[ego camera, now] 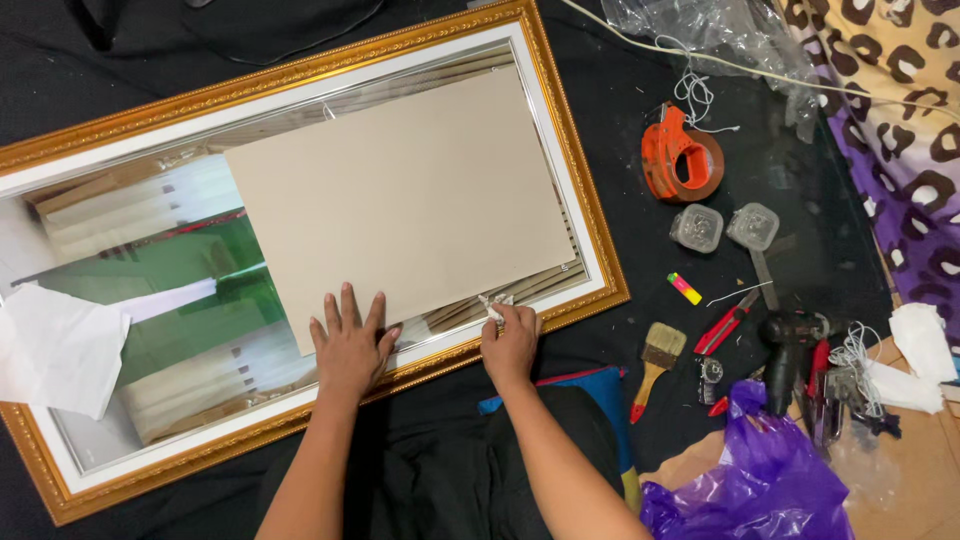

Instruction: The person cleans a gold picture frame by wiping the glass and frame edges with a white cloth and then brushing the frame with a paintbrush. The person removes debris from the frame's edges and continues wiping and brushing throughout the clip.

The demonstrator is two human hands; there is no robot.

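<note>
A gold-framed mirror with a white inner border lies flat on black cloth. A beige cardboard sheet rests on the glass. My left hand lies flat with fingers spread on the sheet's near edge. At the sheet's near right corner my right hand pinches a small crumpled white wad against the glass by the frame's inner border.
A white tissue lies on the mirror's left end. To the right are an orange tape dispenser, two small clear boxes, a brush, a red cutter, a black power tool, a purple bag and a leopard-print cloth.
</note>
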